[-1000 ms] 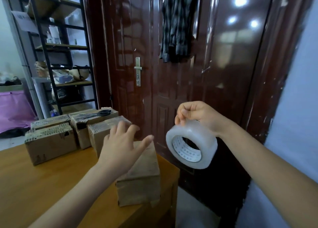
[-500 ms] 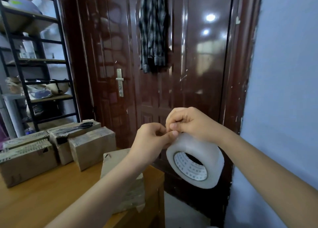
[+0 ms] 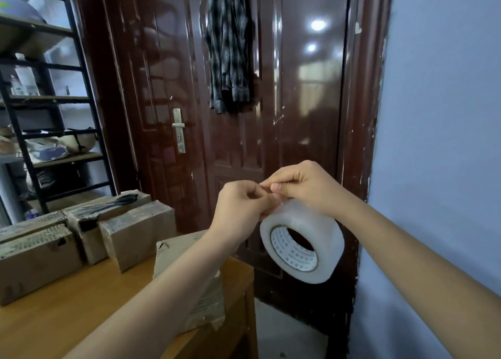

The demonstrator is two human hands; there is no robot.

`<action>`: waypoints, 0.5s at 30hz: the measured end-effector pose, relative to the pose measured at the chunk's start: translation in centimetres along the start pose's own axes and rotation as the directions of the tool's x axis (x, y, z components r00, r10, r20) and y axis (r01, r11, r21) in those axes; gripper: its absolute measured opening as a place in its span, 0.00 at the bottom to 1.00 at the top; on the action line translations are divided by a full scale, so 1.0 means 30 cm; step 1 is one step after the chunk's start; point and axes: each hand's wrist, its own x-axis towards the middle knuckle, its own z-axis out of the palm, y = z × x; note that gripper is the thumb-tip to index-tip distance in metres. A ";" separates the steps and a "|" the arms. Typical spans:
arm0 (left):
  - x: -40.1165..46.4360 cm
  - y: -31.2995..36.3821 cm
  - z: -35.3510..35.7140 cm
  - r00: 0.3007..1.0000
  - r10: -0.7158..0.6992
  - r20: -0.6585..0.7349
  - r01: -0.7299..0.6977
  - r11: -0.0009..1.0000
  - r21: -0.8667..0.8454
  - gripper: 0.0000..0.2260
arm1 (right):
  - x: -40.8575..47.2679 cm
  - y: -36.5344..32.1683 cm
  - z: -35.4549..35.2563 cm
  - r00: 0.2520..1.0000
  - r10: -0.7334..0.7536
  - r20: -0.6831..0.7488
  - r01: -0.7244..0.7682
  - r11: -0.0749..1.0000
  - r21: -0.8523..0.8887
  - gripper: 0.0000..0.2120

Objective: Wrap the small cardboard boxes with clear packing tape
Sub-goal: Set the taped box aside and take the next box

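The right hand point(image 3: 306, 188) holds the tape roll point(image 3: 302, 243) from its top, the left hand point(image 3: 241, 204) pinches at its 11 o'clock edge, and the nearest box point(image 3: 187, 253) sits on the worktop point(image 3: 67, 304) toward 7 o'clock.

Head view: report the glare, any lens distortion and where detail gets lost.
Head view: round ceiling-light glare on the glossy door; wide-angle bending bows the shelf rack and door frame; the clear tape roll looks milky, so its loose end between the left hand and right hand cannot be made out.
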 end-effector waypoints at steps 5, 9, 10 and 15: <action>0.088 0.043 0.086 0.982 0.190 0.007 -0.188 0.964 0.187 0.09 | -0.017 0.009 -0.097 0.994 0.099 -0.053 -0.102 0.992 -0.074 0.31; 0.165 0.026 0.124 0.967 0.243 -0.070 -0.219 0.944 0.246 0.10 | -0.016 0.046 -0.131 0.981 0.133 -0.139 -0.138 0.990 -0.022 0.32; 0.184 0.017 0.122 0.963 0.247 -0.104 -0.213 0.941 0.264 0.10 | -0.017 0.059 -0.129 0.977 0.134 -0.163 -0.136 0.991 -0.002 0.31; 0.253 0.001 0.051 0.953 0.163 -0.257 -0.088 0.956 0.281 0.10 | -0.034 0.108 -0.089 0.960 0.088 -0.265 -0.082 0.996 0.033 0.32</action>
